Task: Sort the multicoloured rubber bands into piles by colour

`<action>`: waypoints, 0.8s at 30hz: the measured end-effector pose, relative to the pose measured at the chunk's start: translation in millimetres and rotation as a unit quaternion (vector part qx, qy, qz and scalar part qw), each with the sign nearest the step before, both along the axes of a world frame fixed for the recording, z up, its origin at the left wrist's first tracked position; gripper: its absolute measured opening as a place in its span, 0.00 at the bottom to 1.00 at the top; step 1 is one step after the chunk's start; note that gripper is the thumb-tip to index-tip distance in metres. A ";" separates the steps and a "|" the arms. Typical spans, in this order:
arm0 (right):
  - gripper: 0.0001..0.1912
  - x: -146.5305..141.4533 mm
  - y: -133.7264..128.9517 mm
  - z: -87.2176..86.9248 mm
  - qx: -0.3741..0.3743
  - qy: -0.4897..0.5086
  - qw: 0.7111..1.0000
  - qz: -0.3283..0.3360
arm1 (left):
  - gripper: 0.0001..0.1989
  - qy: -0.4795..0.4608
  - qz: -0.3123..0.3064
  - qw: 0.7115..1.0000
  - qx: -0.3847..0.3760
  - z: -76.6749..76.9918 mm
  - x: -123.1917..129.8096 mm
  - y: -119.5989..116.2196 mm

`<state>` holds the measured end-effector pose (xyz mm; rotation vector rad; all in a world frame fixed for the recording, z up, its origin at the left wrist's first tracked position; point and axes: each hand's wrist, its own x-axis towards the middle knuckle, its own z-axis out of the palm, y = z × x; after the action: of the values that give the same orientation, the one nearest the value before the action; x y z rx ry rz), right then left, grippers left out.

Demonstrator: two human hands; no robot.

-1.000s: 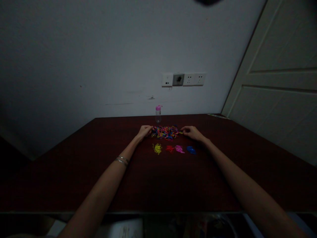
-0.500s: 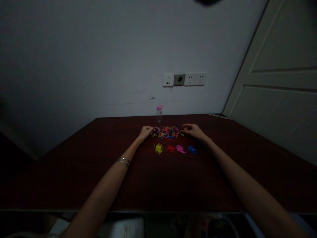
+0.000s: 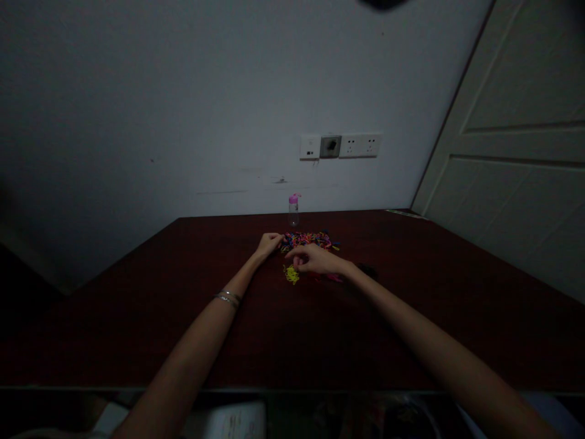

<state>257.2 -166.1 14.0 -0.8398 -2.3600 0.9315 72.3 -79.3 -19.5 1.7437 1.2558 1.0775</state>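
A mixed heap of small coloured bands point(image 3: 311, 238), looking like rubber bands, lies toward the back of the dark red table point(image 3: 292, 341). At the heap's left edge rests my left hand point(image 3: 269, 242), its fingers closed together at the bands; what they pinch, if anything, is hidden. My right hand point(image 3: 315, 258) hovers over the near side of the heap, fingers curled beside the small yellow pile of bands point(image 3: 291, 274). Whatever lies between its fingertips is too small to make out. Under the right wrist a bit of the pink pile point(image 3: 333, 277) shows; the red and blue piles are mostly covered.
Behind the heap a clear bottle with a pink cap point(image 3: 293, 210) stands near the wall. Wall sockets point(image 3: 340, 146) sit above the table, and a pale panelled door point(image 3: 521, 146) is at the right. Below the table's front edge is a white object point(image 3: 235, 421).
My right hand has moved left and nearer, from the heap's right edge to the yellow pile, covering the red and blue piles. My left hand has stayed in place.
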 end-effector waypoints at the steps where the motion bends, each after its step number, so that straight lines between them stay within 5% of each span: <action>1: 0.22 -1.8 -1.8 -0.1 0.008 -0.013 1.000 0.013 | 0.17 -0.004 -0.001 1.000 0.002 0.4 0.1 -0.4; 6: 0.21 11.3 0.2 9.3 0.016 -0.016 1.000 -0.021 | 0.16 -0.027 0.009 1.000 -0.009 1.4 2.1 -2.4; 14: 0.16 80.8 36.1 7.8 0.033 0.080 0.970 -0.228 | 0.16 -0.025 0.000 0.999 -0.027 4.2 5.6 4.3; 19: 0.15 121.1 53.6 -6.8 0.018 0.109 0.944 -0.312 | 0.12 0.092 -0.056 0.994 0.030 21.7 6.8 13.0; 24: 0.15 144.1 64.3 -19.7 0.016 0.099 0.931 -0.351 | 0.09 0.281 -0.067 0.955 0.067 36.5 1.8 9.7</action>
<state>401.3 -101.8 -5.7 -1.3720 -1.6873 0.6259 74.1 -69.6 17.0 2.3063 1.3853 0.6127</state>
